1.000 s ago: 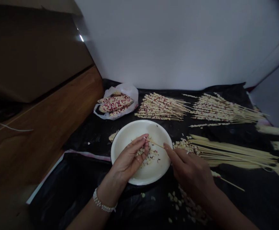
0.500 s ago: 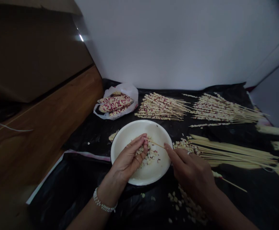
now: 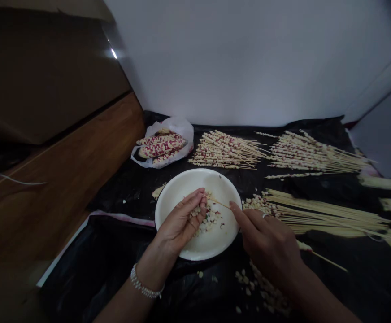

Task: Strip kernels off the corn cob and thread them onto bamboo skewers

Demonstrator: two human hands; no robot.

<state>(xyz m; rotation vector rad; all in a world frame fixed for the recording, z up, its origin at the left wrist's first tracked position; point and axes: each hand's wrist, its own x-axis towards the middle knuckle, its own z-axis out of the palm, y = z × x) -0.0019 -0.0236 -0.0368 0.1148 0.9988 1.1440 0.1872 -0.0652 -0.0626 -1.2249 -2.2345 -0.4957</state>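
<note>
My right hand (image 3: 271,237) grips a thin wooden skewer (image 3: 220,203), its tip pointing left over a white bowl (image 3: 168,197). At that tip, my left hand (image 3: 184,217) is closed in a pinch; a pale corn kernel seems to sit at the fingertips, mostly hidden by them. Loose corn kernels (image 3: 210,222), whitish with some dark red, lie in the bowl below and are partly covered by my left hand. Beside my right wrist, a skewer with kernels threaded on it (image 3: 326,260) pokes out from behind the hand.
Behind the bowl, a plastic bag (image 3: 187,130) holds speckled corn cobs (image 3: 163,146). Two piles of threaded skewers (image 3: 227,150) lie along the white wall (image 3: 249,63). Bare skewers (image 3: 330,215) and scattered kernels (image 3: 266,287) rest on black plastic sheeting (image 3: 115,251) at right.
Both hands stay almost in place over the bowl. A pale kernel shows a little more on the skewer near my left fingertips.
</note>
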